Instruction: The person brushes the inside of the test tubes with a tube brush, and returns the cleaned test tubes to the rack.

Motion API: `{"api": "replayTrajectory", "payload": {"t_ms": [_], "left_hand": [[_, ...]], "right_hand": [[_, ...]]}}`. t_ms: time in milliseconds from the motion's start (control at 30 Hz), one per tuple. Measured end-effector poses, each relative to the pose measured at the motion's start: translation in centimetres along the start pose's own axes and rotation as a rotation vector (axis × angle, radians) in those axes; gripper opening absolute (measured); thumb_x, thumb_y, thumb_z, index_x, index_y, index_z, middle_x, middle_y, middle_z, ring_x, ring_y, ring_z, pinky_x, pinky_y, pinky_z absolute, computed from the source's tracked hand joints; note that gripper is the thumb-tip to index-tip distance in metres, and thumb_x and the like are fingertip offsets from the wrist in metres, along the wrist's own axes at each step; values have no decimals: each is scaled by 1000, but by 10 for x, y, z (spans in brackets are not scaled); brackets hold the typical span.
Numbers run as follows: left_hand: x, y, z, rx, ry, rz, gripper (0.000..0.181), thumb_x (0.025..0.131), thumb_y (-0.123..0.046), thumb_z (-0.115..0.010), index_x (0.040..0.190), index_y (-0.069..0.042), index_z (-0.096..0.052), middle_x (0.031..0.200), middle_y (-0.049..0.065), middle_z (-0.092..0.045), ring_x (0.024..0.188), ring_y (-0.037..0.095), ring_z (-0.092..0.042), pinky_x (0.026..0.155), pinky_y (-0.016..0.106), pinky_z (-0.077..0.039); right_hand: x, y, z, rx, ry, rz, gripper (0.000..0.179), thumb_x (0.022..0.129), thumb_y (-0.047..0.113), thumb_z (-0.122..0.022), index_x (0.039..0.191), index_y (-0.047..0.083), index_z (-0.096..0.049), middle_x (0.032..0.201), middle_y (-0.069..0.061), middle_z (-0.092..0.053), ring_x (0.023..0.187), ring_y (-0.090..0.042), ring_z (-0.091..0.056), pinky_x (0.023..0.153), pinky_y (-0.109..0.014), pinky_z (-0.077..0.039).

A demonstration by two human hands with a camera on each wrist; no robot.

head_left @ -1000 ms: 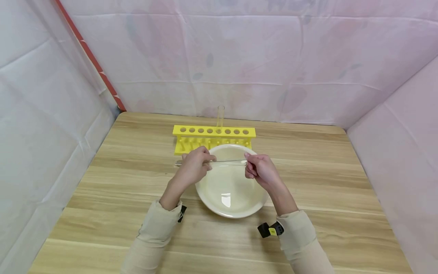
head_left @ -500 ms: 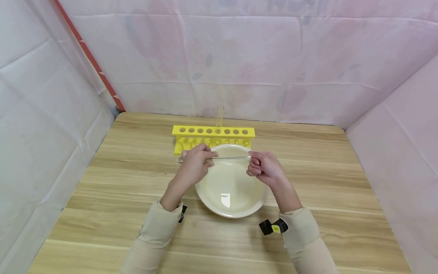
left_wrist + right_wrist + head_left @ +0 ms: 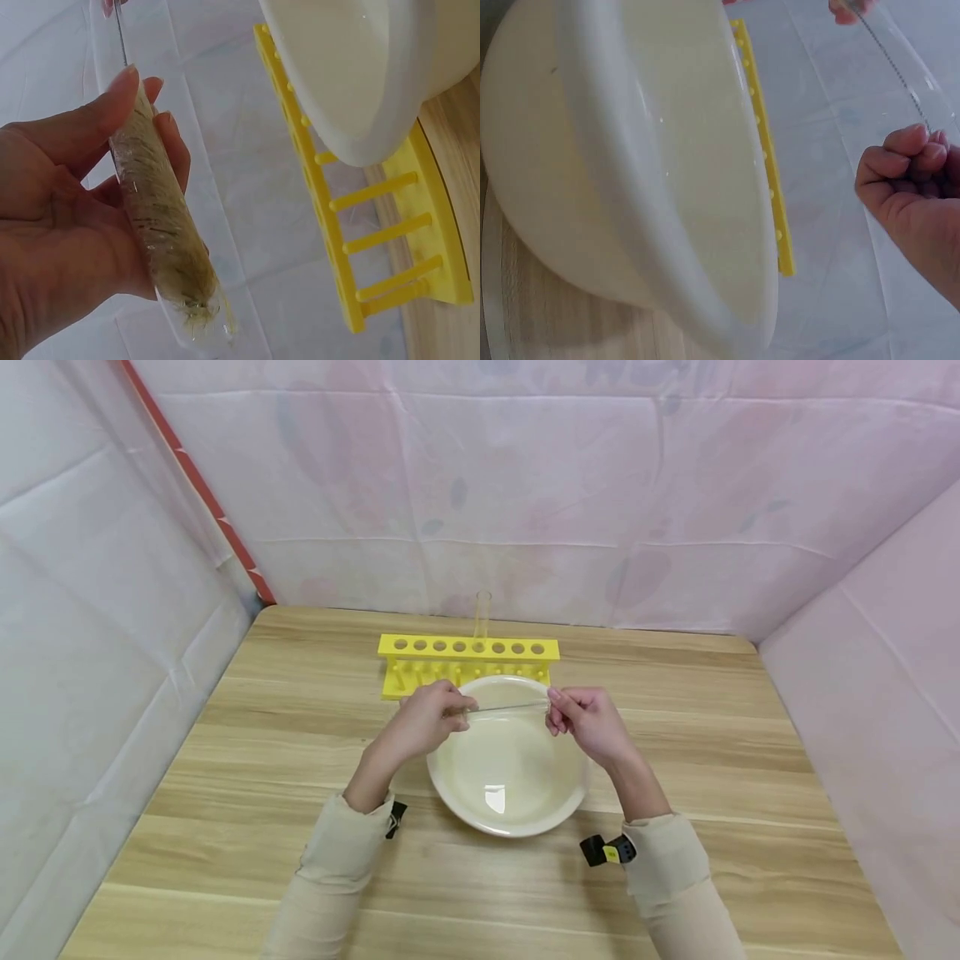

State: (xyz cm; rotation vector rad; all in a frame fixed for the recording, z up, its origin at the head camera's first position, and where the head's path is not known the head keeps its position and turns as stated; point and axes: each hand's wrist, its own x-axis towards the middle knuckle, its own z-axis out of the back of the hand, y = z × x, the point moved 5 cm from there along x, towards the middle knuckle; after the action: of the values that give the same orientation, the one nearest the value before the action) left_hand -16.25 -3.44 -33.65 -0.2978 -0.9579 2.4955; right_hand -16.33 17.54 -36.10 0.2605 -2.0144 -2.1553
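My left hand [image 3: 429, 720] grips a clear glass test tube [image 3: 105, 52] above the basin's far rim. Inside the tube, the pale bristles of a test tube brush [image 3: 161, 217] fill the end in my left palm, some dark and bent against the glass. The brush's thin twisted wire [image 3: 892, 61] runs along the tube toward my right hand [image 3: 588, 722]. That hand pinches the wire's end at the tube's mouth, its other fingers curled in. The tube lies nearly level between both hands, over the cream basin [image 3: 508, 829].
Behind the basin stands a yellow test tube rack [image 3: 468, 647], partly hidden by the rim. Another clear test tube [image 3: 482, 614] stands upright in one of its holes. A bright reflection shows in the basin. The wooden table [image 3: 720, 760] meets cloth-covered walls at the back and sides.
My right hand has shifted a little to the right and turned. The tube end that showed left of my left hand is now hidden behind it.
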Motion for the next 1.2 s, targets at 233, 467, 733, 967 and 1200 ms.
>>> {"api": "replayTrajectory", "payload": {"t_ms": [233,467,733,967,1200], "left_hand": [[-1,3,2,-68,9,-18,29,81,-5,-67,110,-2,-66,93,6,-57,80,18,-52,66,27,-44],[-2,-1,1,9,-73,-7,31,79,-4,-70,110,-2,-66,94,7,-59,83,20,-55,68,28,-45],[-6,1,3,86,-121,30,30,78,-5,-71,108,-6,-68,95,5,-60,87,21,-57,76,40,-38],[-11,14,4,60,-82,24,30,77,-4,-71,107,-3,-68,96,6,-61,88,23,-57,78,41,-35],[-12,16,6,-15,-23,-8,31,77,-2,-70,108,1,-66,91,6,-60,80,18,-53,70,30,-44]], "right_hand": [[-2,5,3,-160,-18,113,40,96,9,-46,60,-8,-48,56,-11,-48,55,-23,-48,52,-29,-35],[-4,7,3,62,-38,-29,44,96,8,-45,54,-4,-41,51,-4,-40,49,-16,-42,53,-25,-39],[-7,4,11,454,-14,-279,48,97,0,-33,49,6,-37,46,2,-30,40,-10,-30,50,-24,-31],[-12,1,25,396,-8,-188,47,98,1,-34,51,4,-37,48,-2,-27,44,-14,-32,53,-25,-33],[-15,2,34,71,-47,-1,41,97,10,-44,58,-3,-44,56,-7,-43,54,-17,-44,54,-25,-40]]}}
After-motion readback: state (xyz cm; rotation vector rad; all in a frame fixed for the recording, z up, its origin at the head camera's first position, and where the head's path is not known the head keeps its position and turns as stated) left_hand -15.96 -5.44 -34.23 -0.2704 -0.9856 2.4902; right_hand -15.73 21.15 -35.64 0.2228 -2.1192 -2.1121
